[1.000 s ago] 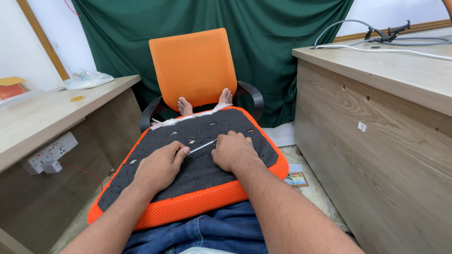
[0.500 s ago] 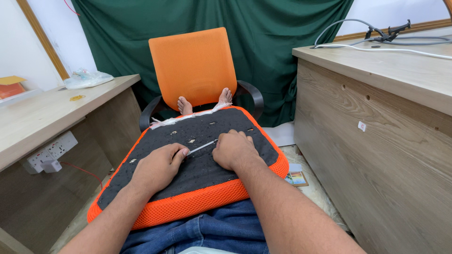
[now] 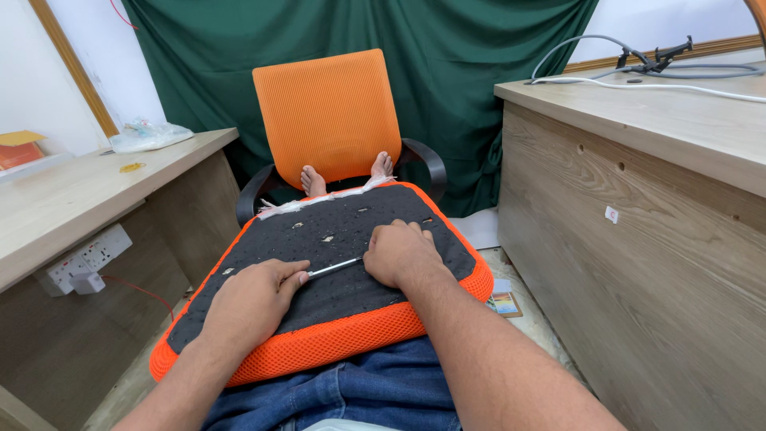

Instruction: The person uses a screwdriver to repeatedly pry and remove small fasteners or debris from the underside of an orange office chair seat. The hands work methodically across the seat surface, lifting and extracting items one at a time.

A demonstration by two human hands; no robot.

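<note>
My jeans (image 3: pixel 359 395) fill the near edge at 6 o'clock, and the cushion (image 3: pixel 351 339) rests across my lap, its black underside up inside an orange mesh rim. My left hand (image 3: pixel 254 297) lies on the black fabric at about 7 o'clock, fingers curled and pinching the near end of a thin metal tool (image 3: pixel 335 266). The tool runs flat toward 2 o'clock and its far end disappears under my right hand (image 3: pixel 401 252), which sits knuckles-up just past it, fingers bent down onto the fabric; whether it grips the tip I cannot tell. Small pale staples (image 3: pixel 327 238) dot the fabric beyond the hands. At 12 o'clock my bare feet (image 3: pixel 313 180) rest on the orange chair (image 3: pixel 327 112), with a green curtain (image 3: pixel 447 64) behind. A desk (image 3: pixel 64 191) stands at 9 o'clock and another desk (image 3: pixel 638 199) at 3 o'clock
</note>
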